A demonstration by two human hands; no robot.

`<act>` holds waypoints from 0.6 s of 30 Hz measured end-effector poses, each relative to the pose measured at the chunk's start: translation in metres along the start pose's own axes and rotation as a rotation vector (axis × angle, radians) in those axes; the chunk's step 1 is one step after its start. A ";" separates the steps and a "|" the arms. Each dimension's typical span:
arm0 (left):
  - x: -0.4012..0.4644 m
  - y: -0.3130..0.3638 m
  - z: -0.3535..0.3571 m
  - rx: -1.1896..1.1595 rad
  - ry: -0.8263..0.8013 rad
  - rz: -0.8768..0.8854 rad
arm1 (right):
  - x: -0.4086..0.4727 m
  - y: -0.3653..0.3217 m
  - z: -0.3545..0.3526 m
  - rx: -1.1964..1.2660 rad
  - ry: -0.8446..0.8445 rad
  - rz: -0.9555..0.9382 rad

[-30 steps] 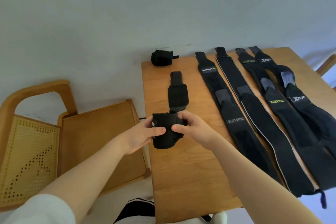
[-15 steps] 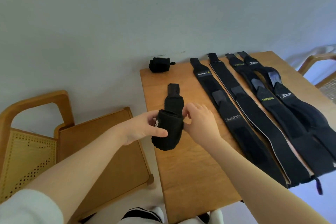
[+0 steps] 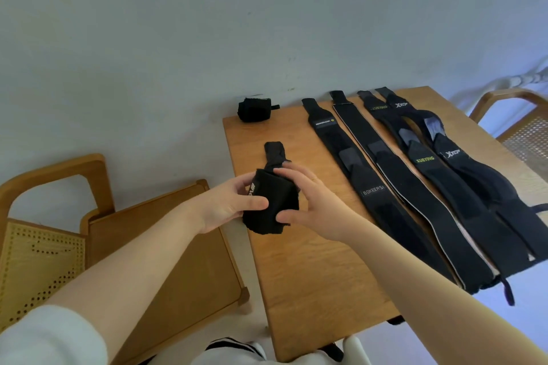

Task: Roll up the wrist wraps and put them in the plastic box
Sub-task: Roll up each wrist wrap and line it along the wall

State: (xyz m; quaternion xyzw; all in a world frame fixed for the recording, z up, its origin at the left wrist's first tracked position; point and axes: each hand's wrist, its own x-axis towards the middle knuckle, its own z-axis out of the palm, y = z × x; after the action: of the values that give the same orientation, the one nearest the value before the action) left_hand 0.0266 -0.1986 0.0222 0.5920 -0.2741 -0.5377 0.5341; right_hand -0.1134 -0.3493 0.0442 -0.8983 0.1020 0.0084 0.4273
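You held the half-rolled wrist wrap (image 3: 271, 204) between both hands near the table's (image 3: 311, 275) left edge, roughly at the 9 o'clock side of the tabletop. Your left hand (image 3: 229, 204) had its grip clamped on the roll's left end, thumb lying across the front and fingers curled behind. Your right hand (image 3: 308, 204) gripped the roll from the right, thumb under the lower edge and fingers arched over the top; a thin ring showed on one finger. The wrap's unrolled tail (image 3: 274, 154) ran from the roll toward 12 o'clock and lay flat on the wood.

At the table's far left corner, about 11 o'clock, a finished rolled wrap (image 3: 255, 109) sat right at the edge against the wall (image 3: 267, 24). Four more wraps lay stretched out side by side, slanting from 12 o'clock down toward 4 o'clock: the BOKEERSI wrap (image 3: 367, 187) nearest your right hand, then the plain wrap with a pale edge (image 3: 415, 195), then the XUEYING wrap (image 3: 427, 163), and the XTEP wrap (image 3: 462, 157) farthest right. Their near ends hung just over the table's right edge.

A wooden chair with a woven cane back (image 3: 118, 240) stood at the table's 8 o'clock, and a second cane chair (image 3: 522, 127) showed at 2 o'clock. The plastic box did not show anywhere in view.
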 end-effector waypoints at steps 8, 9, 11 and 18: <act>-0.003 0.021 -0.006 0.075 -0.239 -0.099 | 0.000 -0.011 -0.006 0.020 -0.126 -0.047; -0.003 0.023 -0.006 0.093 -0.220 -0.108 | 0.001 -0.013 -0.006 0.039 -0.106 -0.035; 0.000 0.026 -0.003 0.187 -0.100 -0.126 | 0.004 -0.013 -0.003 0.031 -0.047 0.018; 0.000 0.016 0.020 -0.177 0.291 0.051 | 0.009 -0.009 0.000 0.574 0.230 0.406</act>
State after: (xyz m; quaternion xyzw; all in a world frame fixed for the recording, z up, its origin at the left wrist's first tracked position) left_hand 0.0116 -0.2098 0.0402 0.6073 -0.1604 -0.4545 0.6316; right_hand -0.1027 -0.3455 0.0499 -0.6983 0.3238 -0.0372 0.6373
